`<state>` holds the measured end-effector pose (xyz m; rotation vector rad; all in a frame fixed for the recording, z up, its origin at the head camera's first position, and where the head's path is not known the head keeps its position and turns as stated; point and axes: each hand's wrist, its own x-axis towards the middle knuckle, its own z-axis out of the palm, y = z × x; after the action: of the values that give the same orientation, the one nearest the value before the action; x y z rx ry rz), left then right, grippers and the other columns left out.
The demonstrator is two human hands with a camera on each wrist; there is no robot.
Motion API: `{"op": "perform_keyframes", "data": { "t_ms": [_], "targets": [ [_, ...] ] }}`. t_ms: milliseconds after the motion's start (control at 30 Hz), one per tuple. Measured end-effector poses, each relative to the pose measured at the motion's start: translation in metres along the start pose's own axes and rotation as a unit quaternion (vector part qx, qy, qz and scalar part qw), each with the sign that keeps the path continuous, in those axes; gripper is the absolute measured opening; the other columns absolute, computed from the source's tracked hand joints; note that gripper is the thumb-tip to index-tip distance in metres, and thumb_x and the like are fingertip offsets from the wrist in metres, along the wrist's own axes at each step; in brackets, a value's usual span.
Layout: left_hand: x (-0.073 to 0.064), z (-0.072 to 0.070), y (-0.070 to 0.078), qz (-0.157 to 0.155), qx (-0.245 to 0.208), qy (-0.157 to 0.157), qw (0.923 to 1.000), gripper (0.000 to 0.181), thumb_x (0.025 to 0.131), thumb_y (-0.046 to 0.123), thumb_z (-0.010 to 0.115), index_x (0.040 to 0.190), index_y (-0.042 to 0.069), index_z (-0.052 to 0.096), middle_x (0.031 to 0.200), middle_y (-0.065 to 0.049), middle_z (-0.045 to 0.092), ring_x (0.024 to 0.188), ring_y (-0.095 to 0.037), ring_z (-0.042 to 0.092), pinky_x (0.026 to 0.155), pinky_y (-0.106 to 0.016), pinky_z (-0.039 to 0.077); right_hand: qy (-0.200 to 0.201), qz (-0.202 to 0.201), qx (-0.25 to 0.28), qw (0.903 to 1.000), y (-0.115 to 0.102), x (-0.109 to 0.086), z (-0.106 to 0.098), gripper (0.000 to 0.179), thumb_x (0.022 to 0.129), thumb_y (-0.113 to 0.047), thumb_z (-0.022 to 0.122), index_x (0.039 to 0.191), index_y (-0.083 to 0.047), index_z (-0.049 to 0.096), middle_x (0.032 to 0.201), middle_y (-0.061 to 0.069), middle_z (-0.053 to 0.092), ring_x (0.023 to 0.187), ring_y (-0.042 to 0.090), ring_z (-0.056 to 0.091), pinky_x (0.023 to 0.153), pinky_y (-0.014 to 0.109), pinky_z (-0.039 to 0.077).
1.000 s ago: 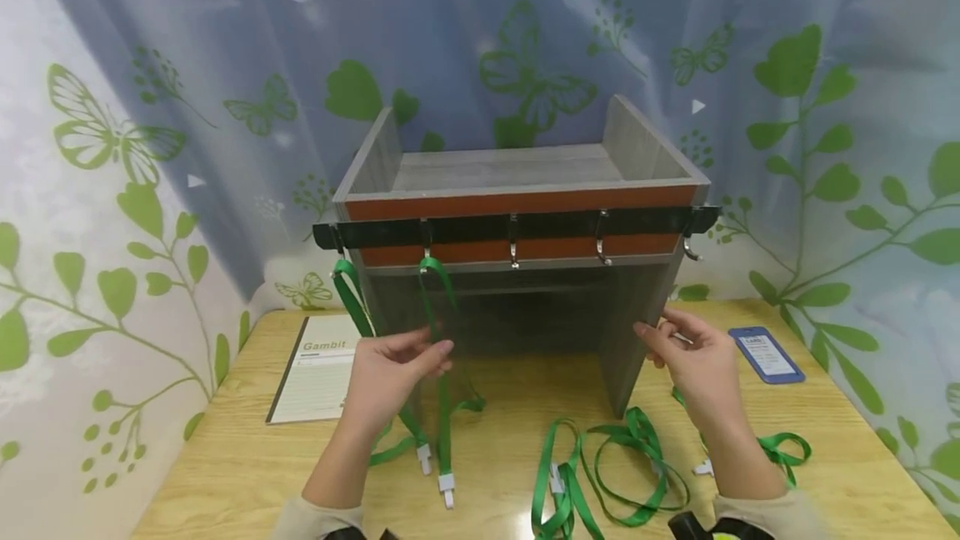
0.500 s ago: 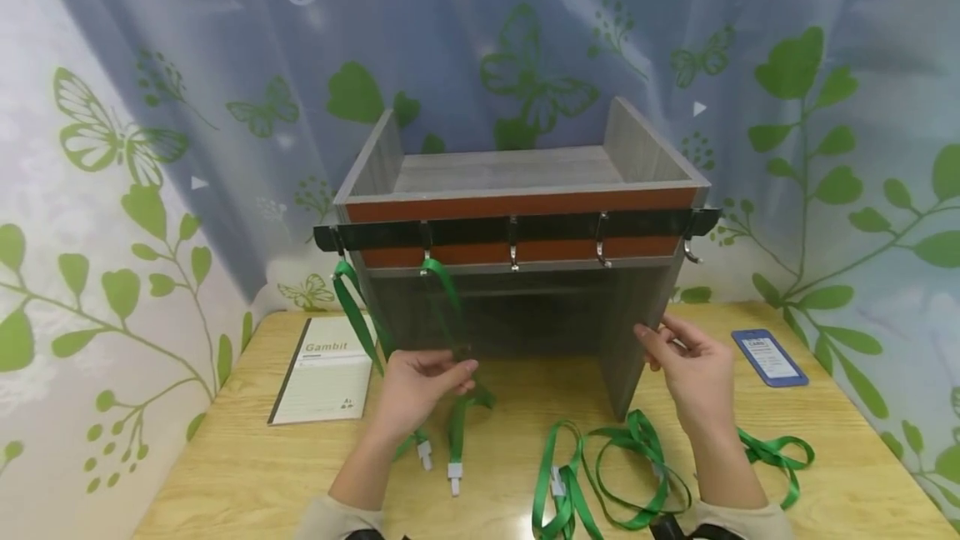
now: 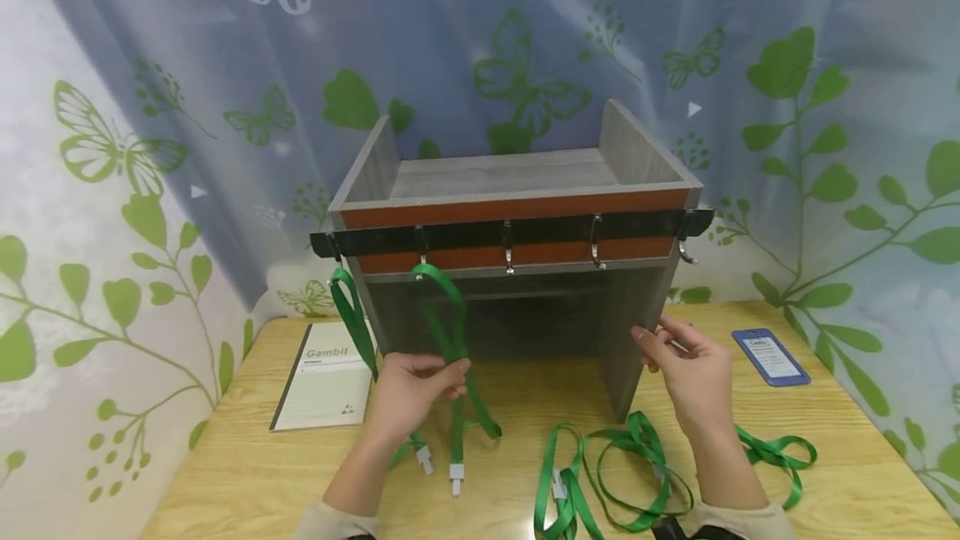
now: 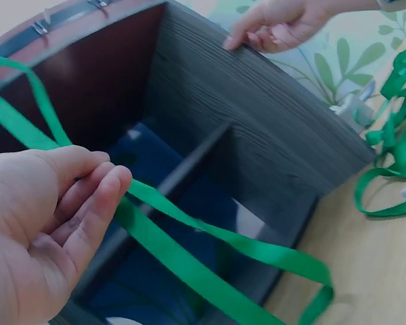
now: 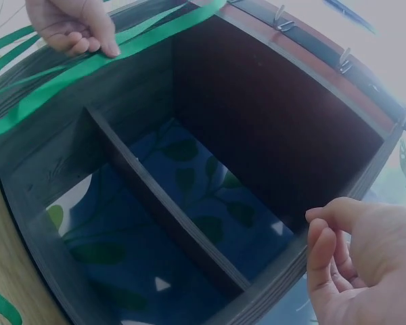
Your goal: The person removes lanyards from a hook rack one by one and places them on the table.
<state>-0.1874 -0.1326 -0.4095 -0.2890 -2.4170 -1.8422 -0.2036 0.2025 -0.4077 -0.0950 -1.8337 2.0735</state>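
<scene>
A green lanyard [image 3: 441, 280] hangs from the second hook of a dark hook rail [image 3: 468, 232] on the front of a grey wooden shelf [image 3: 637, 307]. Below that hook, my left hand [image 3: 415, 390] pinches the lanyard strap between thumb and fingers; its white clip [image 3: 457, 473] dangles near the table. Another green lanyard [image 3: 351, 315] hangs from the leftmost hook. My right hand [image 3: 688, 361] grips the front edge of the shelf's right side panel, thumb on the inner side. In the left wrist view the strap [image 4: 189, 274] runs down past the fingers in a loop.
Several loose green lanyards [image 3: 637, 432] lie coiled on the wooden table [image 3: 240, 473] at front right. A blue card holder [image 3: 771, 357] lies at the right, a notebook [image 3: 326, 382] at the left. Behind the shelf hangs a patterned curtain [image 3: 450, 40].
My left hand has moved right with the lanyard strap, whose two sides now hang farther right below the hook. The right hand keeps its hold on the side panel.
</scene>
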Motion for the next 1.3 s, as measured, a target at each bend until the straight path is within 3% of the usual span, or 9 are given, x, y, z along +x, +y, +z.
{"op": "perform_keyframes", "data": {
  "t_ms": [67,233,400,467,633,900,967,1200,1300],
  "targets": [
    [0.000,-0.004,0.008,-0.003,0.014,0.005,0.9999,0.021,0.090,0.025,0.075,0.079,0.008,0.080,0.071,-0.006,0.076,0.068,-0.023,0.073,0.051,-0.020,0.045,0.003,-0.001,0.002,1.0000,0.000,0.000,0.000,0.031,0.084,-0.005,0.079,0.113,0.002,0.073,0.071,-0.001,0.060,0.057,0.009,0.058,0.057,0.020,0.053],
    [0.004,-0.013,0.030,0.003,0.045,0.008,0.9989,0.021,0.090,0.029,0.076,0.080,0.011,0.080,0.071,-0.004,0.076,0.065,-0.022,0.071,0.044,-0.020,0.031,0.002,-0.001,0.012,0.9999,0.000,0.000,0.000,0.029,0.084,-0.004,0.079,0.112,0.003,0.073,0.071,-0.001,0.061,0.056,0.009,0.057,0.056,0.019,0.053],
    [0.004,-0.020,0.049,0.007,0.068,0.018,0.9975,0.015,0.090,0.020,0.074,0.085,0.008,0.081,0.075,-0.006,0.077,0.068,-0.013,0.072,0.059,-0.022,0.052,0.002,-0.003,0.028,0.9996,0.000,0.000,0.000,0.030,0.085,-0.002,0.078,0.113,0.005,0.072,0.071,0.000,0.061,0.055,0.009,0.057,0.055,0.019,0.052],
    [0.002,-0.024,0.058,0.019,0.078,0.026,0.9964,0.012,0.090,0.015,0.073,0.087,0.007,0.081,0.077,-0.007,0.077,0.067,-0.010,0.069,0.066,-0.024,0.056,0.004,-0.003,0.034,0.9994,0.001,0.000,0.000,0.031,0.084,-0.001,0.078,0.113,0.006,0.071,0.071,0.000,0.061,0.055,0.009,0.056,0.055,0.019,0.052],
    [-0.001,-0.035,0.083,0.067,0.094,0.038,0.9926,0.013,0.090,0.011,0.072,0.080,0.007,0.080,0.076,-0.008,0.076,0.063,-0.009,0.062,0.059,-0.023,0.049,0.006,0.004,0.039,0.9992,0.001,0.000,0.001,0.030,0.084,-0.002,0.079,0.113,0.004,0.072,0.072,-0.001,0.061,0.055,0.009,0.056,0.055,0.019,0.052],
    [-0.007,-0.047,0.123,0.126,0.042,0.028,0.9907,0.013,0.090,0.011,0.074,0.079,0.005,0.079,0.071,0.001,0.074,0.066,-0.015,0.072,0.069,-0.032,0.060,-0.001,0.013,0.033,0.9994,0.002,0.001,0.001,0.030,0.084,-0.004,0.080,0.113,0.002,0.073,0.073,-0.002,0.062,0.057,0.008,0.057,0.057,0.019,0.053],
    [-0.010,-0.048,0.133,0.142,0.041,0.029,0.9886,0.012,0.089,0.008,0.074,0.078,0.006,0.079,0.070,0.004,0.073,0.064,-0.016,0.071,0.064,-0.030,0.059,-0.002,0.013,0.031,0.9994,0.002,0.001,0.001,0.030,0.084,-0.005,0.080,0.113,0.001,0.073,0.073,-0.002,0.062,0.057,0.008,0.057,0.057,0.019,0.053],
    [-0.019,-0.053,0.159,0.207,0.082,0.051,0.9736,0.023,0.086,-0.001,0.072,0.066,0.011,0.074,0.063,0.007,0.065,0.048,-0.010,0.042,0.045,-0.024,0.035,0.004,0.007,0.037,0.9993,0.002,0.001,0.001,0.028,0.084,-0.004,0.079,0.111,0.002,0.073,0.073,-0.001,0.061,0.057,0.008,0.057,0.057,0.018,0.053],
    [-0.025,-0.053,0.162,0.211,0.081,0.051,0.9728,0.023,0.085,-0.001,0.073,0.066,0.011,0.075,0.064,0.008,0.066,0.049,-0.010,0.049,0.047,-0.023,0.041,0.010,0.007,0.038,0.9992,0.001,0.001,0.002,0.027,0.084,-0.003,0.079,0.110,0.002,0.074,0.072,-0.001,0.062,0.057,0.008,0.058,0.056,0.018,0.052]
  ]
}}
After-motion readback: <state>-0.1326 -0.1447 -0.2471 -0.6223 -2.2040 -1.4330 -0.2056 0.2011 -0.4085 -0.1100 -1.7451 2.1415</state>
